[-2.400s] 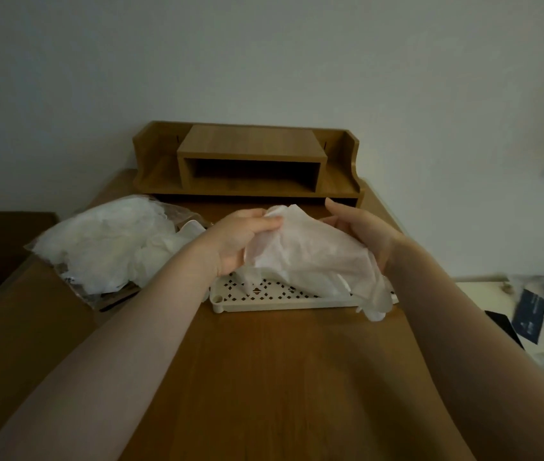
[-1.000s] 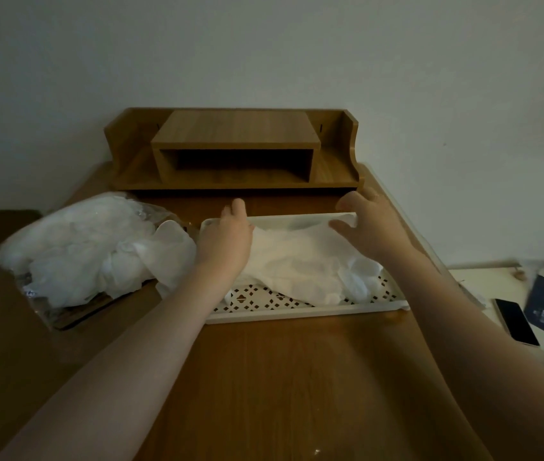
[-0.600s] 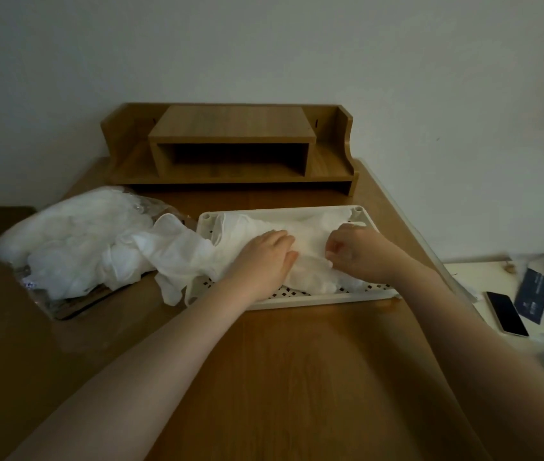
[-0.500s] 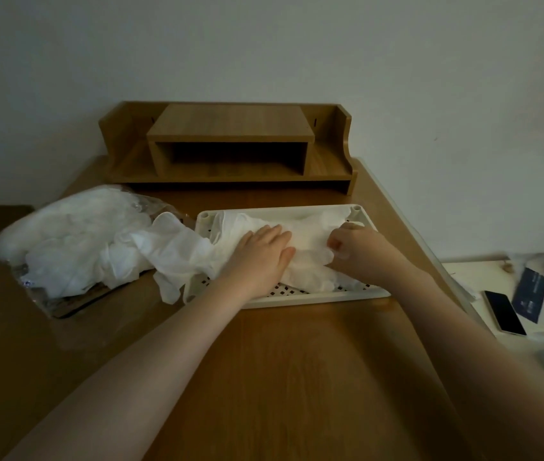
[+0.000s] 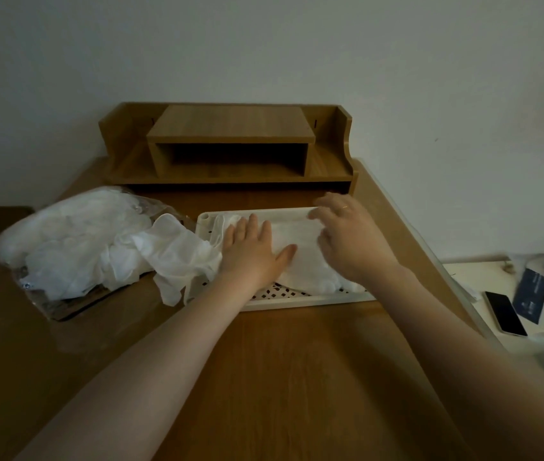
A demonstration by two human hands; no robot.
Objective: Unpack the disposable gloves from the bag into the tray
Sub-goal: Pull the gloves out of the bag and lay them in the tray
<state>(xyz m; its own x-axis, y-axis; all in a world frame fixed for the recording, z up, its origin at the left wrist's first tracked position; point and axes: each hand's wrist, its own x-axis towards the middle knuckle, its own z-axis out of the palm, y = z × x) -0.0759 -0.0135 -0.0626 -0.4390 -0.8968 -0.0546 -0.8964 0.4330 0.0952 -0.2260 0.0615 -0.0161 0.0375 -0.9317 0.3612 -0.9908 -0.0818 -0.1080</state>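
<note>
Dim light falls on a wooden desk point(image 5: 280, 377) set against a plain pale wall; no brand, label or writing can be read anywhere, the print on the dark card at the right edge being too small to make out. At the centre of the frame the left hand point(image 5: 254, 251) lies palm down with its fingers straight and spread, pressing flat on the white disposable gloves point(image 5: 300, 241) in the tray point(image 5: 297, 299). Just to its right the right hand point(image 5: 347, 237) hovers over the same gloves with its fingers loosely curled and a ring on one finger; whether it pinches the glove beneath cannot be told. The tray is white with a perforated floor, lying across the middle of the desk. One glove point(image 5: 177, 257) drapes over the tray's left rim onto the wood. Left of it, at the middle left of the frame, the clear bag point(image 5: 67, 241) lies open on its side, full of more crumpled white gloves. Behind the tray, a wooden desk shelf point(image 5: 227, 144) stands against the wall. At the lower right, on a lower pale surface, lie a phone point(image 5: 505, 312) and the dark card point(image 5: 530, 296).
</note>
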